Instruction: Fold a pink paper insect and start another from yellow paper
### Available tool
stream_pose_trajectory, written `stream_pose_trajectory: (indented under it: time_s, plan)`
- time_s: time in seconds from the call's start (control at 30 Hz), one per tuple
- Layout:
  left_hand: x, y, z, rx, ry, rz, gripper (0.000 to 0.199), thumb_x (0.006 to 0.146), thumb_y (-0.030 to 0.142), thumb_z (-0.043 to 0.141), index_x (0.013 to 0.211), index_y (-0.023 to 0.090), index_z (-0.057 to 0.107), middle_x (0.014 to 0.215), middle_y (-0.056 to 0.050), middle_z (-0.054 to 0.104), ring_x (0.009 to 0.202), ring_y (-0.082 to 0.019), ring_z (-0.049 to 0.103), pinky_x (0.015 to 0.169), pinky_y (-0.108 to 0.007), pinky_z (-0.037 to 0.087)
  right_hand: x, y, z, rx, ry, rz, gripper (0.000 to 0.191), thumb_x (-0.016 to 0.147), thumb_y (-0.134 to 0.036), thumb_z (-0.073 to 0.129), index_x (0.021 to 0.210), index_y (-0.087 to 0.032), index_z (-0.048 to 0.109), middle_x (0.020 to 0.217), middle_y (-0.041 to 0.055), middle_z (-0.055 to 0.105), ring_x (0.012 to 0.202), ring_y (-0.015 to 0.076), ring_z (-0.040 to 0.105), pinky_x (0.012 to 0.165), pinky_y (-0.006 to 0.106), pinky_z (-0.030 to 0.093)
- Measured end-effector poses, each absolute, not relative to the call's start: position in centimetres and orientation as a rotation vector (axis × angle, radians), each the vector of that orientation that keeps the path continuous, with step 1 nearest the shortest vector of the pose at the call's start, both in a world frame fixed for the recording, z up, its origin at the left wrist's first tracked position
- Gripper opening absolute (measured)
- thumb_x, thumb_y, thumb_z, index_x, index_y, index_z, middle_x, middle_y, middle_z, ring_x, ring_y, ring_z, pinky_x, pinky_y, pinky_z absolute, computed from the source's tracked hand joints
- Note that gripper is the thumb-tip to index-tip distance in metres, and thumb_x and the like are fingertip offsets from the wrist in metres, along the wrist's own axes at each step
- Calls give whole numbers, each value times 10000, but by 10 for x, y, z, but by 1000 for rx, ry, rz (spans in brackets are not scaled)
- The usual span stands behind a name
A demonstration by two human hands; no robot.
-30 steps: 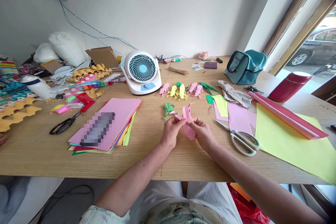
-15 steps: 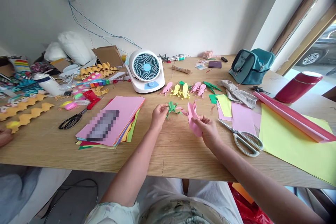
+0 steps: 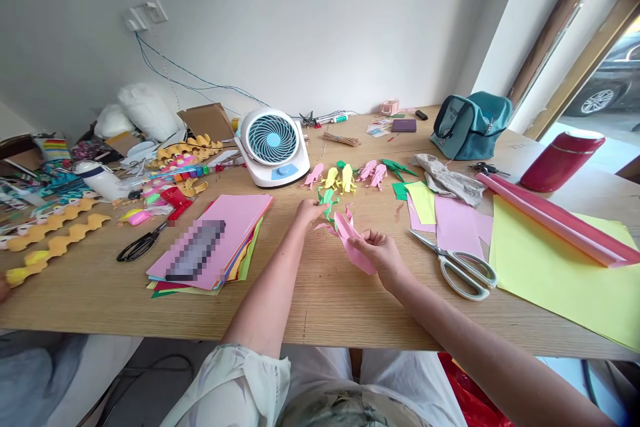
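My left hand (image 3: 311,212) pinches the edge of a green folded-paper frog (image 3: 327,200) a little above the table. In my right hand (image 3: 384,257), thumb and fingers are closed on a partly flat pink folded-paper frog (image 3: 351,240); its thin legs stick out toward the green one. Just beyond both hands stand several finished paper frogs: a yellow frog (image 3: 348,177), a pink frog (image 3: 314,175) and others in pink, yellow and green. To the right of my right hand lie open scissors (image 3: 463,270) with white handles.
A stack of coloured paper (image 3: 235,213) lies left, beside black-handled scissors (image 3: 143,243). A fan (image 3: 274,147) stands behind. On the right are yellow sheets (image 3: 560,273), a red bottle (image 3: 563,160) and a teal bag (image 3: 473,125). Another person's hand (image 3: 4,287) shows at the far left edge.
My right hand has moved left with the pink frog, bringing it close to the green frog. The green frog now hangs more upright in my left hand. The view has shifted slightly.
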State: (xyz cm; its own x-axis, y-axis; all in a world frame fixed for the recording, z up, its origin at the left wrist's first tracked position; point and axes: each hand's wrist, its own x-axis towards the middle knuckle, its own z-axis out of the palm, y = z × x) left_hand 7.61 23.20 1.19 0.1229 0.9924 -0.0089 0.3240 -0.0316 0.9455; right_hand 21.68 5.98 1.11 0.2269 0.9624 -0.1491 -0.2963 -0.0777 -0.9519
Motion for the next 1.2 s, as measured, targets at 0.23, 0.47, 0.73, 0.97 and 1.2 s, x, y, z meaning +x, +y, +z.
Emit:
stream_pose_trajectory:
  time_s: [0.23,0.47,0.73,0.97,1.2]
  plan:
    - [78,194,33,1182,878,989,395,737,485,743,927,189,563,895,-78,738,840,-191,711,643,-233,443,216,60,9,-1247,-792,1253,501,492,-572,843,611,-172,566,525,-3,583,443,96,447,428,231,272]
    - [88,164,38,1078,601,1054,321,726,318,771,958,172,604,905,-61,745,851,-170,680,665,-233,439,217,65,4,-1247,-778,1185,538,500,-621,824,620,-172,553,542,-2,588,462,95,447,446,236,276]
    - [93,162,39,972,478,962,350,790,405,713,1042,167,659,932,-63,729,932,-200,667,755,-279,485,219,66,2,-1323,-774,1074,558,486,-638,817,651,-171,558,547,-9,574,482,106,456,464,243,297]
    - [94,160,38,1019,428,900,424,854,502,622,1053,135,699,1117,-122,720,1082,-261,641,910,-355,466,223,67,-1,-1327,-789,1040,525,534,-620,798,670,-165,575,577,-7,566,496,103,448,471,243,300]
    - [91,159,36,1077,438,892,490,842,546,617,1118,151,703,1150,-124,710,1085,-273,645,896,-371,480,224,68,0,-1375,-801,1004,514,548,-614,790,674,-163,579,578,-2,558,508,114,461,467,243,303]
